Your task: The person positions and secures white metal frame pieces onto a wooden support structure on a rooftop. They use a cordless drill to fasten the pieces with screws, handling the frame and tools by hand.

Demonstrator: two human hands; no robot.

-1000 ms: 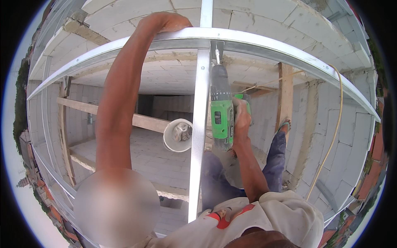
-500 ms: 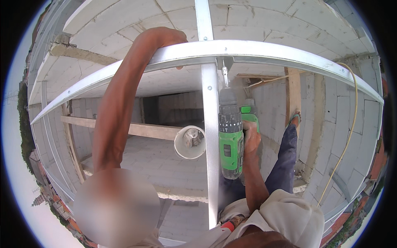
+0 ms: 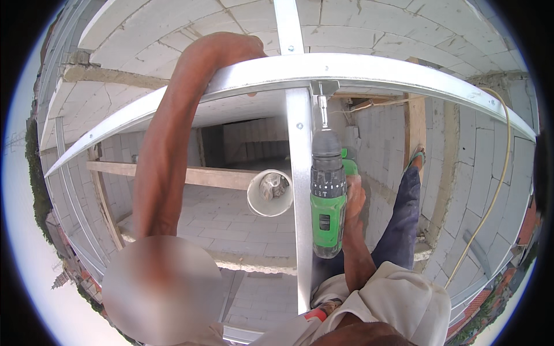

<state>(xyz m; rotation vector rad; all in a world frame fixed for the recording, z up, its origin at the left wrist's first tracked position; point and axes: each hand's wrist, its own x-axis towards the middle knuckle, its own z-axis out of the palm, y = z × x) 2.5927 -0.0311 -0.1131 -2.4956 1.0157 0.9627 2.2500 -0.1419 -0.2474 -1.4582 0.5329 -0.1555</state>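
Note:
My left hand [image 3: 239, 47] is closed over a long silver metal channel [image 3: 392, 68]; a fingertip shows beneath its near edge. Most of that hand's fingers are hidden behind the channel. In my right hand [image 3: 354, 199] is a green and black cordless drill [image 3: 329, 213], gripped by its handle. Its bit [image 3: 323, 111] points away from me, with the tip at a small metal bracket [image 3: 325, 87] under the channel. I cannot tell whether tip and bracket touch. A second metal channel [image 3: 299, 202] runs lengthwise just left of the drill and crosses the first.
A white bucket [image 3: 269, 209] with grey contents stands left of the lengthwise channel. Wooden beams [image 3: 219, 177] span the space below, between pale block walls [image 3: 485, 150]. A yellow cord [image 3: 501, 167] hangs at the right. My sandalled foot [image 3: 416, 157] rests on a wooden plank [image 3: 413, 130].
The drill has drawn slightly back toward me and turned a little straighter. The whole view has shifted slightly, with the channels appearing farther right. My left hand keeps its hold.

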